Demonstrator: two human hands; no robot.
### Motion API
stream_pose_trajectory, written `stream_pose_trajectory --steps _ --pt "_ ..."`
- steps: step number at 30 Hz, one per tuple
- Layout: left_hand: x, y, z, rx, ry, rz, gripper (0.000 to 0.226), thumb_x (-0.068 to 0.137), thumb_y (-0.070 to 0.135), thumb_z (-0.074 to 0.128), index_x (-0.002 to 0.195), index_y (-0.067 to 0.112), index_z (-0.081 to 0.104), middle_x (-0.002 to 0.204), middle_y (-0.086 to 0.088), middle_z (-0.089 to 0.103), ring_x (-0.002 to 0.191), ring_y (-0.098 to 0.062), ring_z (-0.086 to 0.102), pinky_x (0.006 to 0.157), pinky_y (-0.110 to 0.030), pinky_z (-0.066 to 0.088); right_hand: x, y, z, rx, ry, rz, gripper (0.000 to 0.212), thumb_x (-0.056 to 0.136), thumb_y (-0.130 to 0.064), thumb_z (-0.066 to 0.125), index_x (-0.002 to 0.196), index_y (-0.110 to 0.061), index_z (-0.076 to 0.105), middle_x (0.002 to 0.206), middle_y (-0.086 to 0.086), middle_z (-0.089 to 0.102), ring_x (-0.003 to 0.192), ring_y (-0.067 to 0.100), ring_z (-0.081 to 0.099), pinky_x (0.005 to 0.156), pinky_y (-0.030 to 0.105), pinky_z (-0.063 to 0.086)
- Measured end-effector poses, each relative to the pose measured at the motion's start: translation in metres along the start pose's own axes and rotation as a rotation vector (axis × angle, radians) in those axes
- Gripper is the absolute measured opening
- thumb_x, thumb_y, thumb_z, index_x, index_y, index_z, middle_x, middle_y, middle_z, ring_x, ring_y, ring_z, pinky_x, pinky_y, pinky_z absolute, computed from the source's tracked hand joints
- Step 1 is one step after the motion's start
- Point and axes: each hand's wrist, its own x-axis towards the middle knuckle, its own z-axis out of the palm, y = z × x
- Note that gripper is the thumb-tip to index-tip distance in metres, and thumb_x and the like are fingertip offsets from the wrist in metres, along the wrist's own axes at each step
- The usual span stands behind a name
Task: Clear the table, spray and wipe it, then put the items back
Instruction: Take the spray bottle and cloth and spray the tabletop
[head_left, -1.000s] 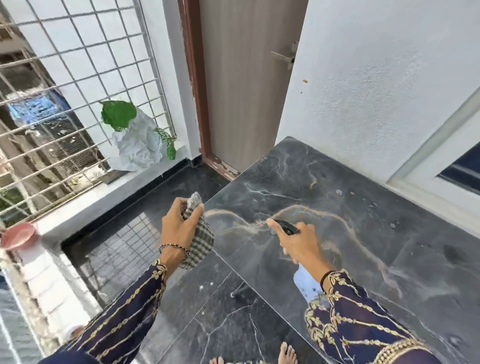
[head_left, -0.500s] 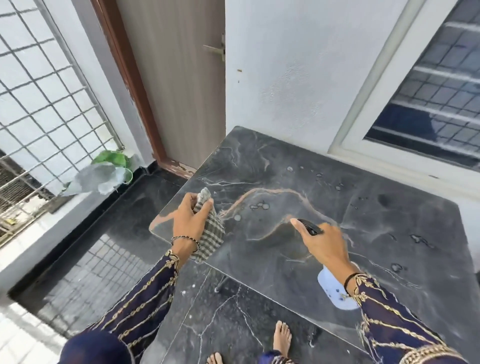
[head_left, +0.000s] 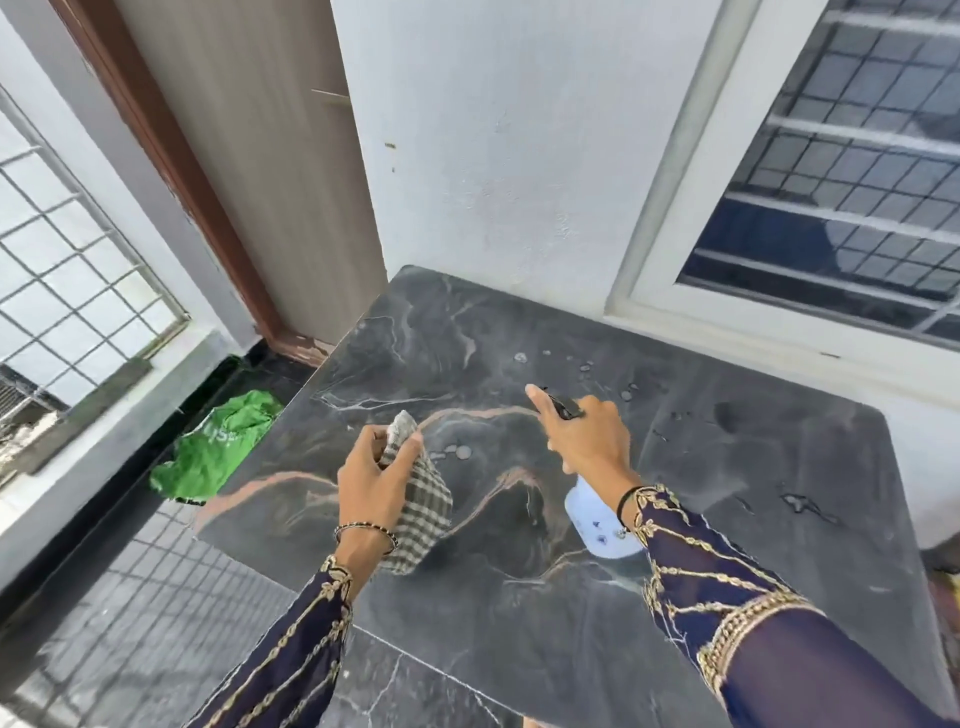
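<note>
Looking down through the head camera, I see the dark marble table (head_left: 727, 467) filling the middle and right of my view, with its far edge against a white wall (head_left: 493, 156).

The left hand (head_left: 371, 480) is over the near-left part of the tabletop. Its thumb and fingers are curled around a bunched checked cloth (head_left: 423, 512). The upper end of the cloth pokes out above the fingertips and the rest hangs below the palm. I cannot tell from here whether the cloth touches the surface.

The right hand (head_left: 587, 441) is farther in, over the middle of the table, and grips a spray bottle (head_left: 597, 525) by the neck. The index finger lies stretched forward along the black spray head, and the other fingers are wrapped around the neck. The pale bottle body shows below the wrist, tilted toward the near side, and I cannot tell whether it touches the marble.

Water droplets (head_left: 462, 452) sit on the marble between the two hands. More are scattered just beyond the right hand, toward the wall. Both sleeves are dark blue with gold embroidery, and each wrist wears a thin bangle.

A crumpled green bag (head_left: 218, 452) lies on the floor left of the table, beside a low ledge under a metal grille (head_left: 67, 270). A brown-framed door (head_left: 270, 156) stands at far left, and a barred window (head_left: 841, 171) at far right.
</note>
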Motion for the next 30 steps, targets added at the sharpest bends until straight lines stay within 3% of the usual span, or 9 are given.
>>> stream_pose_trajectory --steps 2,4,8,11,14,18,23,27,30 --pt "0.006 0.005 0.016 -0.028 0.01 -0.002 0.018 0.084 0.033 0.071 0.075 0.029 0.056 0.061 0.024 0.062 0.052 0.009 0.051 0.05 -0.003 0.039 0.026 -0.002 0.002 -0.006 -0.019 -0.041 0.085 0.079 -0.092 0.033 0.059 -0.015 0.063 0.037 0.0 0.061 0.034 0.012 0.061 0.058 0.029 0.052" --pt "0.014 0.009 0.032 -0.046 0.018 -0.007 0.018 0.085 0.031 0.071 0.075 0.028 0.056 0.061 0.025 0.061 0.051 0.008 0.05 0.049 -0.002 0.038 0.053 -0.006 0.006 -0.029 0.002 -0.103 0.083 0.082 -0.089 0.035 0.055 -0.014 0.056 0.038 -0.001 0.057 0.049 0.019 0.066 0.058 0.031 0.048" --pt "0.029 0.015 0.059 -0.081 0.038 -0.013 0.015 0.084 0.031 0.072 0.077 0.028 0.059 0.065 0.015 0.065 0.049 0.003 0.05 0.046 -0.005 0.038 0.096 -0.008 0.008 -0.03 0.044 -0.125 0.079 0.086 -0.084 0.039 0.067 -0.011 0.063 0.074 0.009 0.069 0.084 0.037 0.07 0.072 0.039 0.053" --pt "0.036 0.022 0.077 -0.088 0.031 -0.019 0.012 0.084 0.032 0.072 0.081 0.027 0.061 0.072 0.002 0.068 0.05 0.0 0.049 0.046 -0.008 0.039 0.116 0.0 0.001 -0.049 0.054 -0.071 0.078 0.086 -0.084 0.037 0.06 -0.014 0.058 0.063 0.001 0.059 0.082 0.035 0.071 0.068 0.035 0.049" --pt "0.038 0.029 0.093 -0.092 0.022 -0.016 0.014 0.084 0.033 0.072 0.08 0.026 0.06 0.073 -0.005 0.067 0.05 -0.003 0.046 0.046 -0.012 0.038 0.13 0.022 -0.011 0.017 0.03 0.043 0.086 0.084 -0.087 0.034 0.072 -0.009 0.069 0.067 0.005 0.071 0.068 0.03 0.074 0.075 0.038 0.059" --pt "0.035 0.036 0.111 -0.089 0.004 -0.003 0.013 0.084 0.032 0.071 0.08 0.027 0.06 0.068 -0.002 0.065 0.048 -0.002 0.045 0.044 -0.011 0.038 0.13 0.061 -0.037 0.041 0.077 0.156 0.089 0.08 -0.091 0.032 0.078 -0.01 0.069 0.059 0.004 0.07 0.049 0.022 0.07 0.078 0.039 0.059" --pt "0.022 0.043 0.129 -0.087 -0.025 0.013 0.014 0.084 0.031 0.072 0.079 0.027 0.06 0.06 0.015 0.061 0.047 0.003 0.048 0.044 -0.006 0.038 0.114 0.113 -0.072 -0.032 0.197 0.259 0.095 0.077 -0.096 0.028 0.085 -0.012 0.072 0.084 0.008 0.074 0.081 0.031 0.072 0.084 0.041 0.053" --pt "0.009 0.047 0.135 -0.084 -0.091 0.012 0.016 0.083 0.038 0.071 0.08 0.027 0.059 0.067 0.003 0.064 0.053 -0.002 0.05 0.05 -0.018 0.044 0.092 0.143 -0.098 0.049 0.184 0.294 0.091 0.075 -0.096 0.03 0.064 -0.015 0.071 0.04 0.0 0.064 0.045 0.015 0.066 0.075 0.039 0.06" --pt "0.0 0.049 0.132 -0.068 -0.114 0.03 0.019 0.083 0.041 0.07 0.08 0.027 0.058 0.071 -0.003 0.065 0.056 -0.005 0.051 0.054 -0.026 0.045 0.069 0.155 -0.108 0.063 0.2 0.294 0.089 0.073 -0.097 0.034 0.063 -0.015 0.068 0.052 0.002 0.07 0.045 0.02 0.067 0.072 0.04 0.061"
